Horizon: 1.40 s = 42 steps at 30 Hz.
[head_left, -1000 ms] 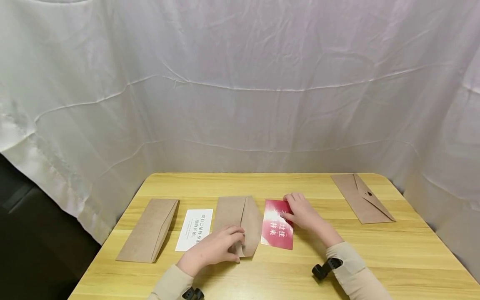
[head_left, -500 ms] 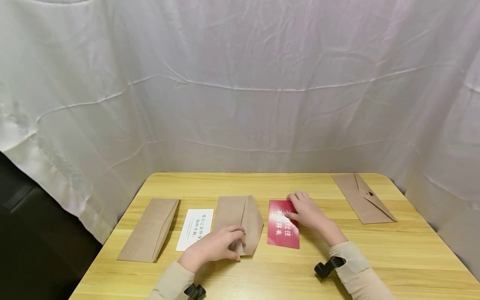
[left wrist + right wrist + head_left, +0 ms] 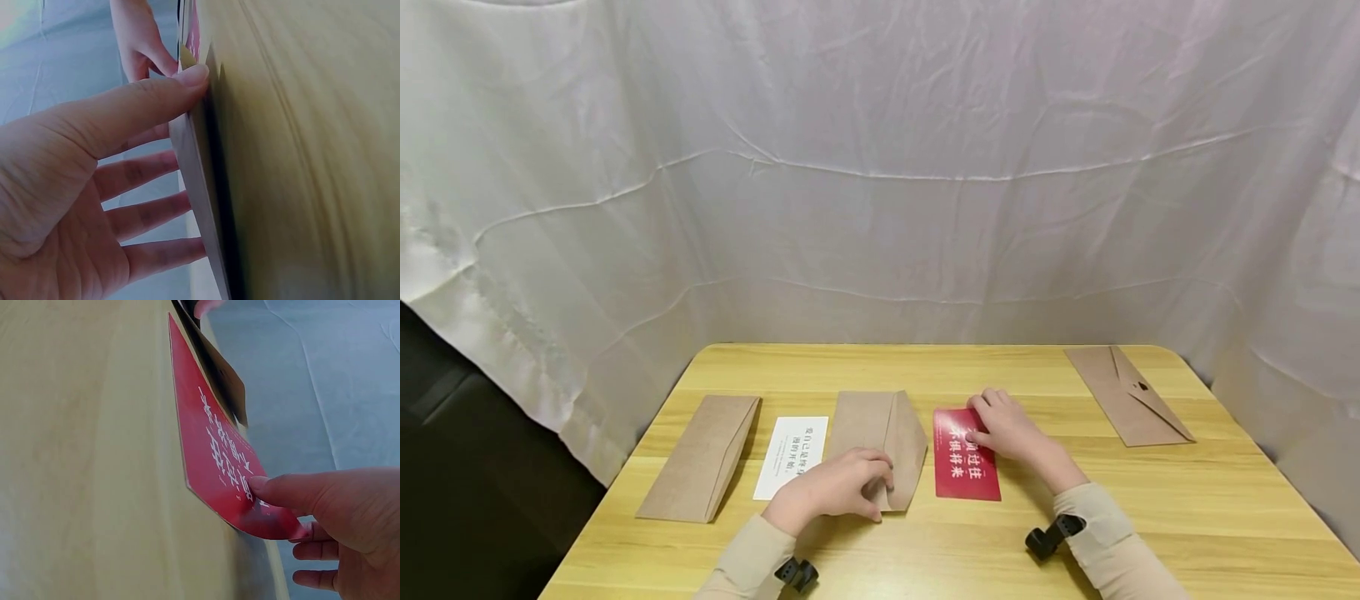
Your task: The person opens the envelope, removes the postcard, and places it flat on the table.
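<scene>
Brown paper envelope (image 3: 863, 419) was pinched by half-open left hand (image 3: 835, 487) | red rectangular card (image 3: 962, 462) likewise by right hand (image 3: 1009, 429) | creasing was risked by overbending

The head view looks forward and down over the red card (image 3: 964, 467); closer wrist views flank and share it.

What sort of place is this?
It looks like a makeshift recording or work booth, though I can't be sure: pale fabric hangs behind and beside a wood-grain table, brown envelopes lie on it, and small black devices sit at the person's wrists.
</scene>
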Each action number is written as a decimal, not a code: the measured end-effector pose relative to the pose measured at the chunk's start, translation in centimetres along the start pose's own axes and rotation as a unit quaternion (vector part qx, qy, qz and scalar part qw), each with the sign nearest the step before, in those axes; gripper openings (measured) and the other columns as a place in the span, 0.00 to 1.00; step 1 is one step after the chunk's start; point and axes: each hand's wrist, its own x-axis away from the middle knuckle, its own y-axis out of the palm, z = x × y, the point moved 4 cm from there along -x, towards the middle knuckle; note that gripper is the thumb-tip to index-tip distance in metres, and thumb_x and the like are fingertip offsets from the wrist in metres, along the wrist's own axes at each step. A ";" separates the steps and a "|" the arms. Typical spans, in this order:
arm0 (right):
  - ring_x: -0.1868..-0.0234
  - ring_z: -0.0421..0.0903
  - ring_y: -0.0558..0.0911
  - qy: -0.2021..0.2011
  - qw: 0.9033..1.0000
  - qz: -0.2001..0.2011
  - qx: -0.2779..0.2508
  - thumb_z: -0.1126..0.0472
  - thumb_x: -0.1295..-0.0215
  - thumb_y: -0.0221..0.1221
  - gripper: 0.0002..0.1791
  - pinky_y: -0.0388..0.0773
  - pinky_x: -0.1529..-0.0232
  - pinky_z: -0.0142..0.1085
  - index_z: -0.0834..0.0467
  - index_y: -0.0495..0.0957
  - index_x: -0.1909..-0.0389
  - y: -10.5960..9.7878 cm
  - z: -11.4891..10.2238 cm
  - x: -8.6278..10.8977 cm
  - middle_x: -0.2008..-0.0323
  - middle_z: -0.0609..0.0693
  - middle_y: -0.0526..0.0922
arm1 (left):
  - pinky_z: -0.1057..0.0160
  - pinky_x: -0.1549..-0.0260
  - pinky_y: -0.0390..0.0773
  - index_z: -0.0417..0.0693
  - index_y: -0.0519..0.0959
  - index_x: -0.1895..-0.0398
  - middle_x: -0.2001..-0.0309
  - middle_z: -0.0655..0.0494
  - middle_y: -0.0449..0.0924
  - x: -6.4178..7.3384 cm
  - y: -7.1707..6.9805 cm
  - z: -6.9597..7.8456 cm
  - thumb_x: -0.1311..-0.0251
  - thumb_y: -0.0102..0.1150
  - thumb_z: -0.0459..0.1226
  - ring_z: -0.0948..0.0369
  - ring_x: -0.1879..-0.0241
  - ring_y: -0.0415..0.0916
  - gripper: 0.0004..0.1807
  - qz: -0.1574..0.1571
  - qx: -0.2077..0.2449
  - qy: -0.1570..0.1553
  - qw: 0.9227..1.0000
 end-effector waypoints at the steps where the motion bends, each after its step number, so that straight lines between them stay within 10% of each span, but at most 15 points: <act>1: 0.55 0.51 0.70 0.001 1.000 -0.001 -0.002 0.52 0.41 0.67 0.23 0.73 0.50 0.48 0.61 0.74 0.51 0.1 0.0 0.0 0.60 0.53 0.72 | 0.63 0.38 0.73 0.55 0.82 0.58 0.44 0.57 0.79 -0.1 0.0 0.0 0.54 0.74 0.45 0.59 0.43 0.75 0.18 -0.002 0.000 0.000 1.000; 31: 0.39 0.60 0.70 0.012 0.999 -0.024 -0.035 0.54 0.37 0.64 0.18 0.67 0.37 0.60 0.58 0.76 0.50 0.4 -0.8 0.1 0.44 0.60 0.73 | 0.59 0.35 0.71 0.57 0.79 0.45 0.37 0.57 0.75 -0.2 0.4 0.2 0.49 0.70 0.50 0.57 0.36 0.71 0.27 -0.026 0.000 -0.038 0.999; 42: 0.37 0.63 0.69 0.010 0.998 0.023 -0.057 0.56 0.37 0.64 0.21 0.67 0.37 0.62 0.62 0.75 0.46 -2.3 -0.5 0.6 0.41 0.64 0.72 | 0.57 0.37 0.73 0.54 0.79 0.46 0.39 0.55 0.76 -0.2 -2.1 1.1 0.41 0.63 0.50 0.56 0.39 0.74 0.22 0.007 -0.023 -0.034 0.999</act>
